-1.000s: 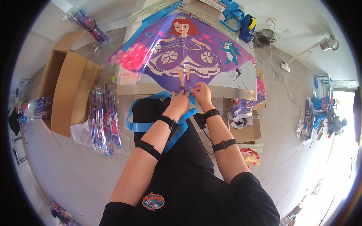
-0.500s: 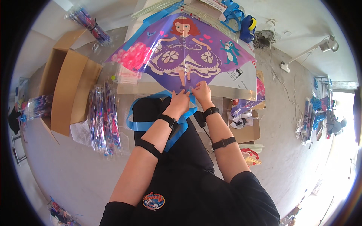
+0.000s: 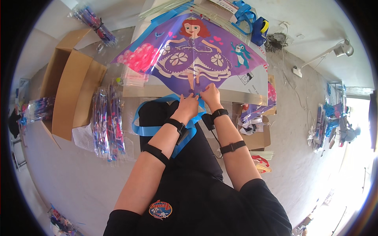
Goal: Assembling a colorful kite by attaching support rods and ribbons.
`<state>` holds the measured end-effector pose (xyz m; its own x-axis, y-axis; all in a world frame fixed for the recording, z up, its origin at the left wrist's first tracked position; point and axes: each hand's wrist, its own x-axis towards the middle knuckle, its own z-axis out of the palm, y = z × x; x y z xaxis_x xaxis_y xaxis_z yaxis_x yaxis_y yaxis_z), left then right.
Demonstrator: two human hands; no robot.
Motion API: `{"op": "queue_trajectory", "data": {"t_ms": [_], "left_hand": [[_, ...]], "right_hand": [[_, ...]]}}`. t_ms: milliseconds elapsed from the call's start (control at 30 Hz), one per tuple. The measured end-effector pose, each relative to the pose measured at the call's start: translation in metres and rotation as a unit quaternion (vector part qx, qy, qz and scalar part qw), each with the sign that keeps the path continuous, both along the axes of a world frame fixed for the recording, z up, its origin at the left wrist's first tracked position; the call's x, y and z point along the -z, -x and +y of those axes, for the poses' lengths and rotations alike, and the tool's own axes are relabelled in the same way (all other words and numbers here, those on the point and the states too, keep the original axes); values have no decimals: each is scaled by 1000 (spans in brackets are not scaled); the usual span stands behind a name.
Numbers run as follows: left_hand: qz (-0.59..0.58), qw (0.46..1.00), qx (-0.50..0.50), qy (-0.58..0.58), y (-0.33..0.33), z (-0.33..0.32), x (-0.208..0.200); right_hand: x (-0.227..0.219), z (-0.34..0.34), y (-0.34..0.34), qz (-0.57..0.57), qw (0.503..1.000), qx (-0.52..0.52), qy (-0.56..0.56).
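Observation:
A purple kite (image 3: 193, 59) printed with a red-haired princess figure lies spread over the table, its lower tip at the near edge. My left hand (image 3: 188, 105) is closed at that tip, fingers pressed on the kite's end. Beside it, my right hand (image 3: 211, 95) pinches at the right side of the same tip. A blue ribbon tail (image 3: 151, 130) hangs from under my hands in loops across my lap. What exactly lies between the fingertips is too small to make out.
Thin pale rods (image 3: 167, 8) and a blue tape dispenser (image 3: 260, 30) lie at the table's far side. An open cardboard box (image 3: 75, 90) stands left, near bundles of wrapped kites (image 3: 108, 124). Another carton (image 3: 260, 135) sits below the table's right edge.
My right hand has shifted very slightly at the kite's tip. Both hands stay there, and the kite lies in nearly the same place.

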<state>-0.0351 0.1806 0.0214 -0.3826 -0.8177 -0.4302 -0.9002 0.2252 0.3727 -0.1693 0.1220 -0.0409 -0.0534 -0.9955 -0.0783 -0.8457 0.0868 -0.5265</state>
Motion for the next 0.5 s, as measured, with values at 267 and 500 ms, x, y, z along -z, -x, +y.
{"op": "queue_trajectory", "data": {"t_ms": [267, 500], "left_hand": [[-6, 1000, 3, 1, 0, 0, 1], [3, 1000, -5, 22, -1, 1, 7]], "right_hand": [[-19, -23, -3, -25, 986, -43, -158], [-49, -32, 8, 29, 956, -109, -272]]}}
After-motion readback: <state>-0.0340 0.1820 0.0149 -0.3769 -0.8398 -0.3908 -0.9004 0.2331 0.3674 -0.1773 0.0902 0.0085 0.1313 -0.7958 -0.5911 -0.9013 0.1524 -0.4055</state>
